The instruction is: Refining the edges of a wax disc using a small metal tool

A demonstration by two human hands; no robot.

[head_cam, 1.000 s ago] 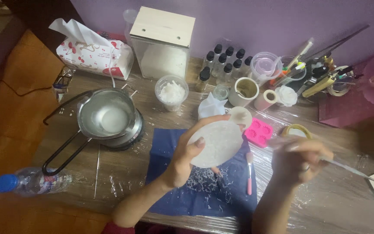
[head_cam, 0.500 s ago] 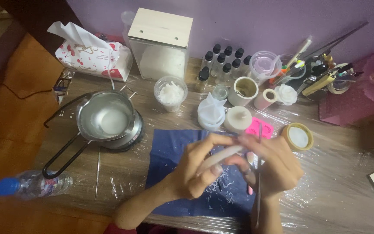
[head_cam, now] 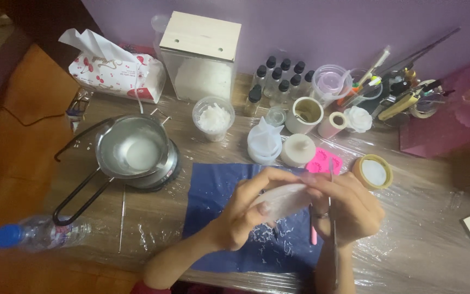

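Both hands, left hand [head_cam: 246,209] and right hand [head_cam: 349,204], grip a white disc [head_cam: 281,198] (tilted) over a blue cloth [head_cam: 218,218].

A home craft table: melting pot [head_cam: 131,148], wax flakes tub [head_cam: 213,117], small bottles [head_cam: 278,81], silicone moulds [head_cam: 323,162].

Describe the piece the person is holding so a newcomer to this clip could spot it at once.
Find the dark blue cloth at the table's near edge, littered with white flakes. Just above it, the left hand and right hand pinch a pale, flat, translucent white disc, the only item lifted off the table.
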